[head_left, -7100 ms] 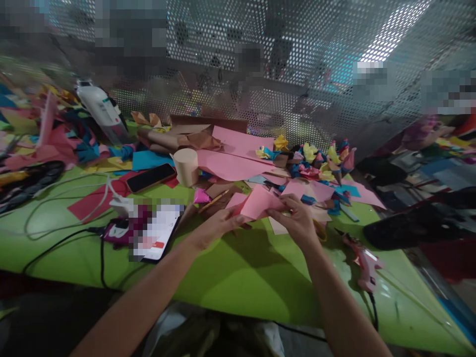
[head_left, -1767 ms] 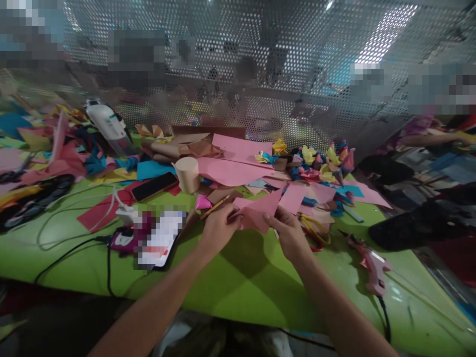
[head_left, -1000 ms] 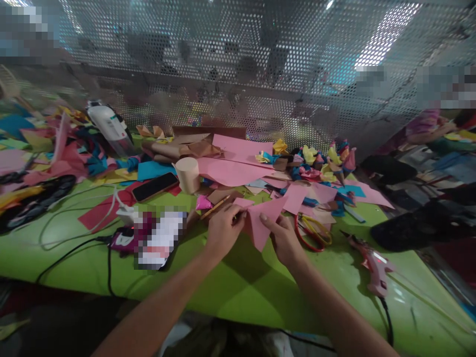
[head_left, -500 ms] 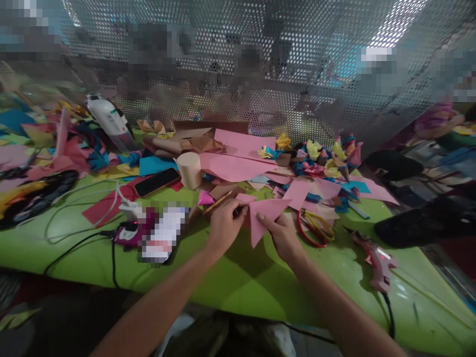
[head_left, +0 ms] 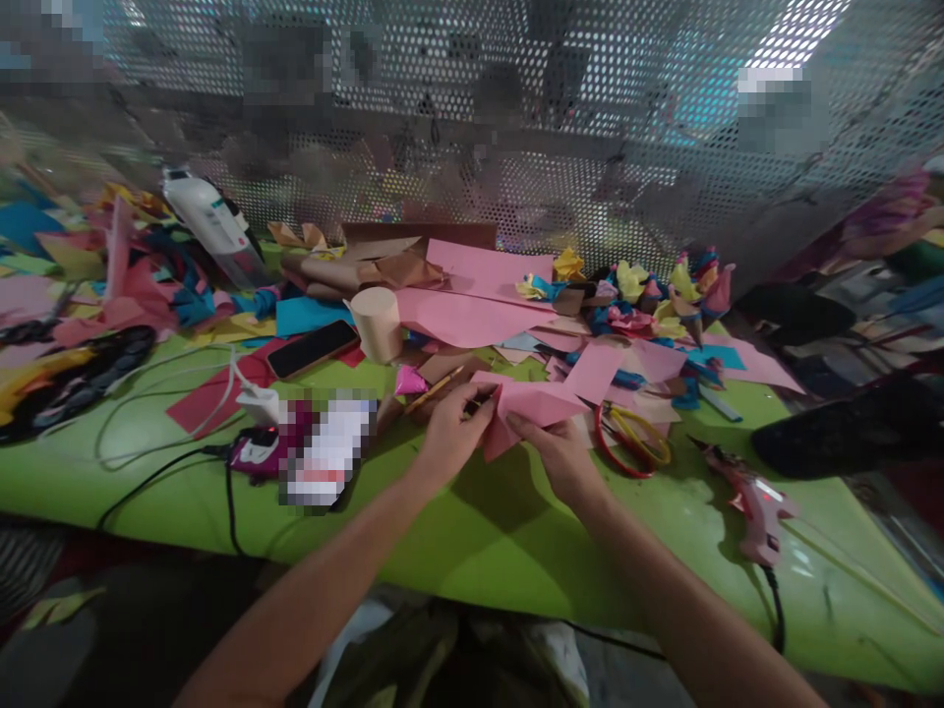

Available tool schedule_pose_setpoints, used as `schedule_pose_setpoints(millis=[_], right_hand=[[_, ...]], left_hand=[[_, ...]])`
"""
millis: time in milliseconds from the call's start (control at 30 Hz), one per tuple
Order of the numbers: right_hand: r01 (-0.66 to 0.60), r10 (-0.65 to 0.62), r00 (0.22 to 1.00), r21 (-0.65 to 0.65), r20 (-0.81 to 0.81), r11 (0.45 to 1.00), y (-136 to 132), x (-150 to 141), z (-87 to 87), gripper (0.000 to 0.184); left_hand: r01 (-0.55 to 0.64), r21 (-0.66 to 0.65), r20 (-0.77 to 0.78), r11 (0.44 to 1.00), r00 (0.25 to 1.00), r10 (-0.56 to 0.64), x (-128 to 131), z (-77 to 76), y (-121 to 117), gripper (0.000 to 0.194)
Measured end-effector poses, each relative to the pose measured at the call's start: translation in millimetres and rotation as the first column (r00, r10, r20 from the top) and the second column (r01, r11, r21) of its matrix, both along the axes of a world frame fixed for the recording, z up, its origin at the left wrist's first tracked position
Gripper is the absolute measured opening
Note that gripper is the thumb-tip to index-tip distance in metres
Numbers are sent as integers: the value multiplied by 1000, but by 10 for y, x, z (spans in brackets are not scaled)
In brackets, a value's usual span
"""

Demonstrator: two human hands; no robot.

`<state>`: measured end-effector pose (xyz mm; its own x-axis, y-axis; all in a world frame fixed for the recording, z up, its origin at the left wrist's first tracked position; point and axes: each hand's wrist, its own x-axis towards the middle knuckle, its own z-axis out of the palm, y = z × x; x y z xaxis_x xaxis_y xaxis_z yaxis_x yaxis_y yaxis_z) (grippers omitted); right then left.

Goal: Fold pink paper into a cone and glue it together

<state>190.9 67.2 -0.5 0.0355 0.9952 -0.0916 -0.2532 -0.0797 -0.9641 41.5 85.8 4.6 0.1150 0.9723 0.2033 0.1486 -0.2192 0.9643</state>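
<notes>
I hold a folded piece of pink paper (head_left: 532,405) just above the green table (head_left: 472,551), between both hands. My left hand (head_left: 451,433) pinches its left edge with closed fingers. My right hand (head_left: 561,456) grips its lower right side, thumb on top. Red and yellow scissors (head_left: 635,441) lie right beside my right hand. A pencil (head_left: 434,389) lies just beyond my left hand.
A pink glue gun (head_left: 753,500) with its cord lies at the right. Two phones (head_left: 313,348) (head_left: 324,454), cables, a beige cardboard cup (head_left: 376,324) and a white bottle (head_left: 212,222) sit at the left. Pink sheets (head_left: 472,295) and a heap of coloured paper pieces (head_left: 649,305) crowd the back, before a perforated metal screen (head_left: 472,128).
The pink paper, first spread on the table, has been folded into a pointed shape, lifted and turned between my hands. Its point now tips back toward the table. The scissors have come into view.
</notes>
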Motion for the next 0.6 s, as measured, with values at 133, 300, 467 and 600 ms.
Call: schedule_pose_setpoints(millis=[133,300,467,600], right_hand=[[6,-6,1000,-13,5,1000,-8,10,-7,40],[-15,15,1000,-16,24,1000,-27,17,17,41],[43,-45,998,37,40,998,-13,22,45,36],[51,-53,998,66,39,997,6,17,62,32]], left_hand=[[12,-38,30,999,999,-11,6,-12,0,25],[66,-95,84,993,995,-58,23,20,-24,27],[171,-214,233,962,965,-119,-1,75,-63,28],[211,-284,295,935,947,-124,-14,90,-78,27]])
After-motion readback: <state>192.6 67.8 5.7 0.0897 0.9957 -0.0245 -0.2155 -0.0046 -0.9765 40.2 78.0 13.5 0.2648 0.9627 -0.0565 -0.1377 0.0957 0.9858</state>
